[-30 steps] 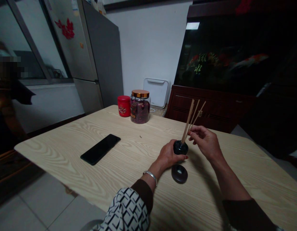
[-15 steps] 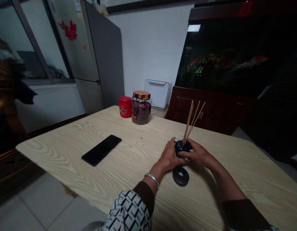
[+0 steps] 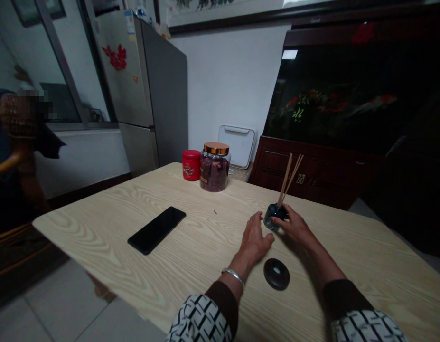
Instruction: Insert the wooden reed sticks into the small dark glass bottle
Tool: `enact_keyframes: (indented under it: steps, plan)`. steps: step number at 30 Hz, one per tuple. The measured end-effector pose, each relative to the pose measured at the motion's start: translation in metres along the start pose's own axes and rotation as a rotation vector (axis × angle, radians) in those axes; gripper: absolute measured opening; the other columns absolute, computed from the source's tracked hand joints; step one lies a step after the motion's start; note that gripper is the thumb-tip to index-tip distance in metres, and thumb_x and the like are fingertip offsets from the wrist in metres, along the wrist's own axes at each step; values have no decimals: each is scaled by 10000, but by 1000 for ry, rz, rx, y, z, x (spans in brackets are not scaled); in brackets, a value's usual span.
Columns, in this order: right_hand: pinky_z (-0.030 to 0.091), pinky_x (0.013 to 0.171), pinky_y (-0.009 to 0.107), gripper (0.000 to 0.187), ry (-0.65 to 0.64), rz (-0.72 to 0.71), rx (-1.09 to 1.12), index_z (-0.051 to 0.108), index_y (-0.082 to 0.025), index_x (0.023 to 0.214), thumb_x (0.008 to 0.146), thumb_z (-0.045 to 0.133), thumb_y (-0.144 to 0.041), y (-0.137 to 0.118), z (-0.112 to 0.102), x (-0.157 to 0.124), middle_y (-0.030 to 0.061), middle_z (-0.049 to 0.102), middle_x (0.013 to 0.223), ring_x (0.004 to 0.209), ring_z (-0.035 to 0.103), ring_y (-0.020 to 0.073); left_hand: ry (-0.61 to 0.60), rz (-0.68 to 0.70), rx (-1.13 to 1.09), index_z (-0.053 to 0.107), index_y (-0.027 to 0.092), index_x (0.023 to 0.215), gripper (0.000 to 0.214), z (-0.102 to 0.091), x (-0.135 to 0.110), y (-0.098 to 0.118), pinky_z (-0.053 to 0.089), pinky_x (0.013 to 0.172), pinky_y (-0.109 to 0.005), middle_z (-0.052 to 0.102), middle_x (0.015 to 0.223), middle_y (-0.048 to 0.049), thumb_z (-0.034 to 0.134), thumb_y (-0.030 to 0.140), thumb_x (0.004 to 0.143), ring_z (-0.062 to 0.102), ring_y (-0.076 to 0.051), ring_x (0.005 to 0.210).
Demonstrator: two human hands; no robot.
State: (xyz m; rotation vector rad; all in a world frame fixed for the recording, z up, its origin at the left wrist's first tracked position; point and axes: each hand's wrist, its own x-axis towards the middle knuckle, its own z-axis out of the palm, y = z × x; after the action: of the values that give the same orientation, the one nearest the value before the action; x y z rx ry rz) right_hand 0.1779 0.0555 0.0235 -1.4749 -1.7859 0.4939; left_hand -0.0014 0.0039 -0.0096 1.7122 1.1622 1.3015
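Basically pinched the reed diffuser bottle (image 3: 275, 217) in the right grip (image 3: 294, 227), seemingly to steady it, left grip (image 3: 253, 242) spread open and empty just beside.

The right hand (image 3: 294, 227) is gripping a dark bottle (image 3: 275, 217) bearing wooden reeds (image 3: 290, 178), while the left hand (image 3: 254, 242) is resting open just beside it, and a dark ring (image 3: 276, 274) is lying on the table (image 3: 191, 266) near both hands.
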Motion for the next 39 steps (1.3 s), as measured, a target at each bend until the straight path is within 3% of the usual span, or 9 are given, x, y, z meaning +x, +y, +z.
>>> enact_keyframes:
  steps: [6,9,12,16,20,25,29,32,39]
  plan:
    - [544,838,415,674,155,135,175,515,-218,1233,722,704,-613,2,10,-49,112,678,1120,934,695,259,-3,0,-9,513,192,1225,450,-3,-4,0,474,956,-383,632,1209,-111,652,219,798,599,-237,1120]
    - [540,674,365,511,284,194,186,598,-222,927,767,611,-708,-7,7,-83,56,664,828,745,655,231,11,-24,10,572,188,1050,228,-8,-14,5,472,807,-307,666,950,-43,622,264,841,626,-181,882]
    - [448,520,317,574,249,176,200,476,-243,616,768,534,-794,-30,-7,-104,2,523,572,560,528,187,-4,-43,51,574,186,833,187,-19,-26,18,400,663,-262,581,717,16,576,365,887,544,-147,699]
    - [249,403,267,638,180,213,365,387,-247,573,745,496,-852,-82,-45,-104,-42,377,483,427,316,113,-58,-7,16,500,176,660,409,-43,-22,60,303,588,-246,460,617,41,566,518,875,430,-120,621]
    - [126,403,210,658,172,174,591,341,-236,575,725,562,-837,-135,-89,-91,-75,298,495,429,216,64,-50,97,-174,377,186,579,561,-70,-2,130,251,537,-230,325,572,60,567,645,839,316,-91,564]
    - [101,407,171,604,131,38,861,413,-202,601,745,666,-730,-183,-126,-91,-99,251,526,440,177,36,-200,149,-417,438,176,660,519,-94,2,209,195,469,-205,333,566,79,665,623,792,249,-57,501]
    - [141,402,162,309,16,-193,1057,646,-228,1008,809,741,-445,-217,-157,-98,-119,240,558,448,137,46,-331,246,-679,593,187,1143,447,-107,-6,248,171,453,-184,313,551,121,768,304,749,214,-45,465]
    - [181,390,165,471,-50,-402,1136,574,-317,1311,849,668,-310,-248,-185,-101,-121,207,558,443,96,68,-437,354,-976,439,263,1435,742,-119,-10,279,201,452,-175,339,577,127,691,151,746,192,-43,451]
    - [131,358,191,615,-21,-683,1092,407,-382,1490,892,529,-305,-295,-209,-100,-125,65,533,427,17,102,-412,500,-1284,392,317,1489,772,-130,-13,338,220,432,-163,254,545,118,561,72,776,147,-58,421]
